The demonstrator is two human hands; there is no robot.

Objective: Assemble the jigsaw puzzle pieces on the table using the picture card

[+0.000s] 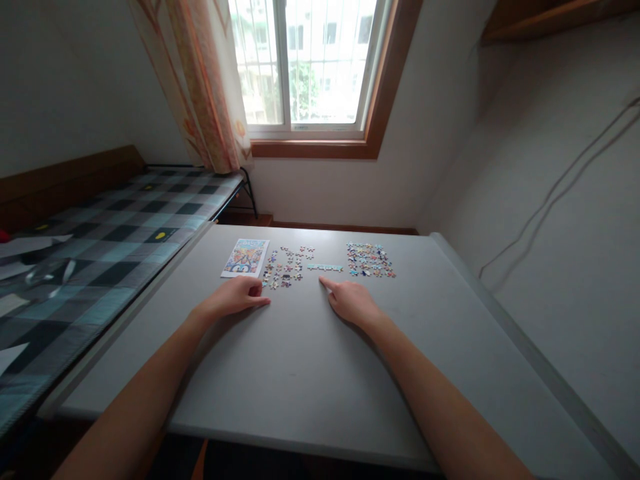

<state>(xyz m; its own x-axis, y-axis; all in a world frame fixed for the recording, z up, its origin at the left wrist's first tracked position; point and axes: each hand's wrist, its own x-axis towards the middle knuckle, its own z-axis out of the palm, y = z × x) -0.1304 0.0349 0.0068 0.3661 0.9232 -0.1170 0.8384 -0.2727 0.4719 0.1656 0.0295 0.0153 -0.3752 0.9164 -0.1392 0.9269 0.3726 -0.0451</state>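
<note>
My left hand (pixel 239 295) rests on the table just in front of the left group of loose jigsaw puzzle pieces (pixel 286 277). Its fingers are partly curled with the thumb held apart, and I see nothing gripped; the curled fingertips are close to the nearest pieces. My right hand (pixel 350 299) lies with its index finger stretched out, the tip just below a short joined strip of pale blue puzzle pieces (pixel 325 267). Nothing shows in that hand. A second group of puzzle pieces (pixel 369 260) is spread beyond it to the right. Behind my left hand lies a colourful picture sheet (pixel 246 258).
The white table (pixel 295 373) has a raised edge along its right side. To the left stands a bed (pixel 165 207) with a checked cover, papers on it. A curtain (pixel 203 87) hangs beside the window (pixel 305 67), and a cable (pixel 550 193) runs along the right wall.
</note>
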